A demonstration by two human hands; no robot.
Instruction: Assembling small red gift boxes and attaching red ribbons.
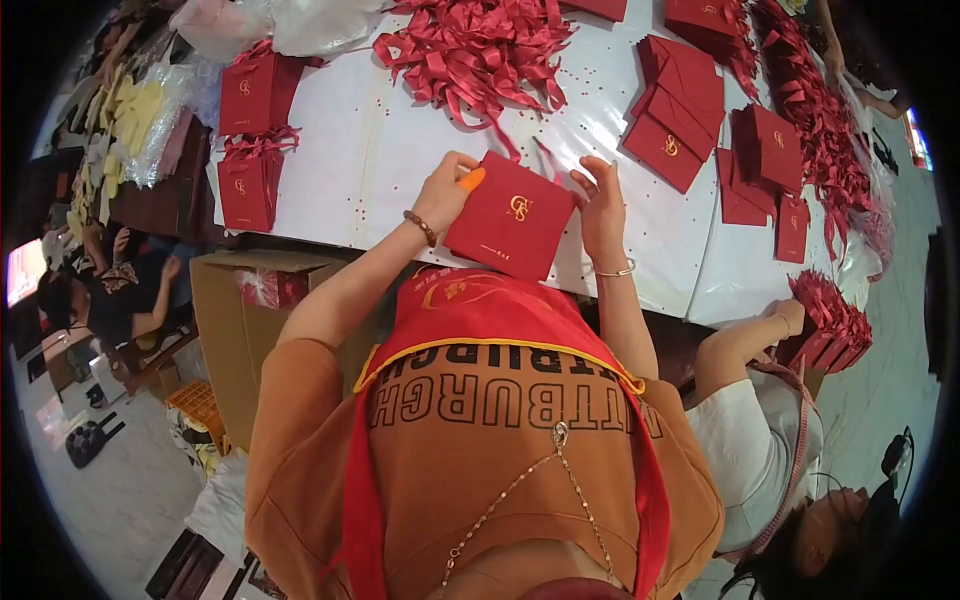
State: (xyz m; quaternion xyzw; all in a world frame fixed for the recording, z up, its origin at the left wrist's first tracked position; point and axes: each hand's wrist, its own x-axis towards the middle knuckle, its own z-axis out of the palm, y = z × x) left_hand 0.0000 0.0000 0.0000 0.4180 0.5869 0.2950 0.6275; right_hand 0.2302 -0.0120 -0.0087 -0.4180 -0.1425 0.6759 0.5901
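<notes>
A square red paper gift bag (pixel 510 225) with gold print lies tilted in front of me, over the table's near edge. My left hand (pixel 452 195) grips its upper left side, the thumb in an orange finger cover lying on the front. At the bag's right edge is my right hand (pixel 603 215), its fingers bent and apart, with no clear hold on the bag. A thin red ribbon (pixel 508 140) runs up from the bag's top edge toward a large heap of red ribbons (pixel 480 50). A second ribbon end shows near my right fingertips.
Red bags stand in stacks at the left (pixel 247 190) and lie in piles at the right (pixel 675 120). More ribbons (pixel 815 120) line the far right. A cardboard box (pixel 225 350) stands below the table at left. Close by on the right, a co-worker's hand (pixel 788 318) touches ribboned bags.
</notes>
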